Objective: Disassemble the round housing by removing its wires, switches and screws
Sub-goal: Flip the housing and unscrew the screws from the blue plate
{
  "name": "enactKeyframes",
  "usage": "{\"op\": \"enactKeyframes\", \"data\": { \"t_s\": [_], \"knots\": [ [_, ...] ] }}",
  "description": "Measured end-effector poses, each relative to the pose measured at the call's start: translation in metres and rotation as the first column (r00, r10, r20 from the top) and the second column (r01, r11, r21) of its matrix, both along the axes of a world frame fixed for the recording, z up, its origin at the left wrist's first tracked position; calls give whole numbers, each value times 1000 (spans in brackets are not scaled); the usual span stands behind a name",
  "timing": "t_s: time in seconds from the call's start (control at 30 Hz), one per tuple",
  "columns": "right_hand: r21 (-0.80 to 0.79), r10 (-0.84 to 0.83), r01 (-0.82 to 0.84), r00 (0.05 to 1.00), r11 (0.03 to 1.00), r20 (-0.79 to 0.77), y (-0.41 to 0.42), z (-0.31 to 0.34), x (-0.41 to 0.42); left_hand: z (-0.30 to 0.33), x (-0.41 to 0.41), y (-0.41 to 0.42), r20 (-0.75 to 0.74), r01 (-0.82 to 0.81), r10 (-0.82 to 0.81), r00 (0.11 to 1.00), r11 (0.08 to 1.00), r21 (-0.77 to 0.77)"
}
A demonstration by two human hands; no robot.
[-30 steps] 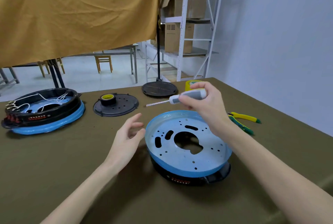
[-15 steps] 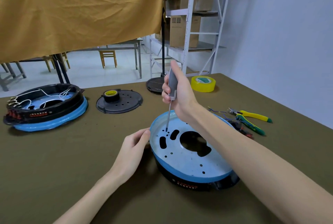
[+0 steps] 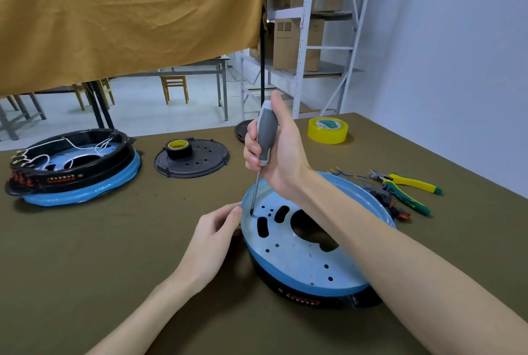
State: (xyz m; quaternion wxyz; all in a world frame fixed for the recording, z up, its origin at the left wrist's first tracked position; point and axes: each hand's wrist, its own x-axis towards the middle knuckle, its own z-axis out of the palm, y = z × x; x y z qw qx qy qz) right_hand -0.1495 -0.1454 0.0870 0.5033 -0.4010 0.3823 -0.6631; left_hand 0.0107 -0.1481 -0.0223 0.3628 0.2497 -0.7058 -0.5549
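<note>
The fingers (image 3: 251,152) of the right hand (image 3: 281,152) are curled tight round the grey rubber-and-white handle of a slim screwdriver (image 3: 266,137), thumb laid up along its far side, so the tool stands nearly upright. Its thin steel shaft runs down to the tip, which sits in a small hole near the left rim of the pale blue perforated metal plate (image 3: 303,257); whether a screw head is under it is too small to tell. The upright hold looks chosen to press straight down while turning.

The left hand (image 3: 213,236) rests at the near-left edge of the round housing (image 3: 300,294), a black plastic ring topped by that blue plate. Its thumb and fingers are curled against the rim, apparently bracing it against twisting.

The housing lies at centre-right on the olive cloth-covered bench (image 3: 114,254), close to the person. Just to its right lie yellow-and-green handled pliers (image 3: 405,189) beside a small tangle of loose blue wires with terminals (image 3: 357,179), seemingly already pulled.

Further out, at far left, sits a second black-and-blue round housing with white wires (image 3: 74,166) still in it. Between the two lies a dark grey round cover plate (image 3: 197,160) carrying a black roll of tape with a yellow core (image 3: 179,148). A yellow roll of tape (image 3: 327,130) sits at the far right.
</note>
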Motion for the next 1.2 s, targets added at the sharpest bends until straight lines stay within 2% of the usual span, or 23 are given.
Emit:
{"op": "enactKeyframes", "data": {
  "t_s": [0.37, 0.63, 0.83, 0.97, 1.0, 1.03, 1.1, 1.13, 1.17, 1.2],
  "knots": [
    [-48, -10, 7, 997, 999, -72, 3, 0, 1, 0, 0, 1, 6, -20, 20, 1000, 1000, 4],
    [-49, -15, 12, 998, 999, -62, 6, 0, 2, -1, 0, 1, 12, -25, 25, 1000, 1000, 5],
    [-21, -75, 73, 977, 997, -198, 8, 11, 3, -1, 0, 0, 16, -24, 24, 1000, 1000, 0],
    [-70, -164, 149, 929, 986, -332, 13, 28, 7, -2, 0, 0, 22, -29, 29, 999, 1000, 6],
    [-98, -197, 171, 880, 980, -431, 16, 32, 8, -1, 1, 0, 25, -28, 28, 999, 1000, 4],
    [-156, -253, 199, 779, 967, -574, 19, 34, 8, -1, 1, 1, 32, -25, 25, 999, 1000, 1],
    [-342, -400, 208, 447, 916, -800, 24, 37, 8, -1, 1, 2, 49, -19, 19, 999, 1000, -1],
    [-413, -457, 200, 302, 889, -837, 26, 39, 7, -1, 2, 2, 53, -18, 18, 998, 1000, 1],
    [-451, -486, 190, 217, 872, -847, 28, 43, 6, -1, 3, 3, 54, -16, 16, 998, 1000, 1],
    [-460, -488, 176, 173, 870, -855, 29, 49, 4, -1, 3, 3, 57, -13, 13, 998, 1000, 0]
  ]
}}
